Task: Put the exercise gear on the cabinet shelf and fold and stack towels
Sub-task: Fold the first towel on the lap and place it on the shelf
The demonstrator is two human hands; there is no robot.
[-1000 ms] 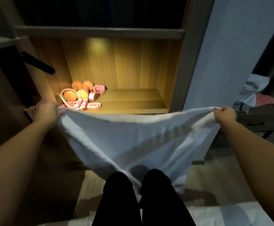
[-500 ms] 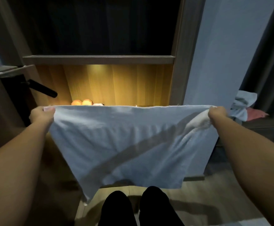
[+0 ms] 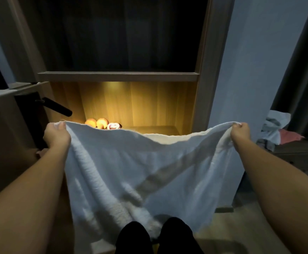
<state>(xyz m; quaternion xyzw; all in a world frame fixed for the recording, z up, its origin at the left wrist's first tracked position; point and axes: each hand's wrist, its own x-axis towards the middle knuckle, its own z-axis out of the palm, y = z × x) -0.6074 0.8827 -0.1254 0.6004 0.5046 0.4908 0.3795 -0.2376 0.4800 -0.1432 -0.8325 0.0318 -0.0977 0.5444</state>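
I hold a white towel (image 3: 135, 173) spread wide in front of the lit cabinet shelf (image 3: 158, 128). My left hand (image 3: 57, 134) grips its top left corner and my right hand (image 3: 240, 133) grips its top right corner. The top edge sags in the middle and the cloth hangs down to my knees. Behind the edge, orange and pink exercise gear (image 3: 102, 123) lies at the shelf's left end, mostly hidden by the towel.
An open cabinet door with a black handle (image 3: 57, 107) stands at the left. A dark upper compartment (image 3: 120, 33) sits above the lit shelf. At the right, a low dark stand (image 3: 296, 153) carries crumpled cloths (image 3: 276, 125). My dark-clad knees (image 3: 158, 235) are at the bottom.
The towel's top edge, taut half a second ago, now sags in the middle. My hands stay on the corners. More of the shelf and gear shows above the edge.
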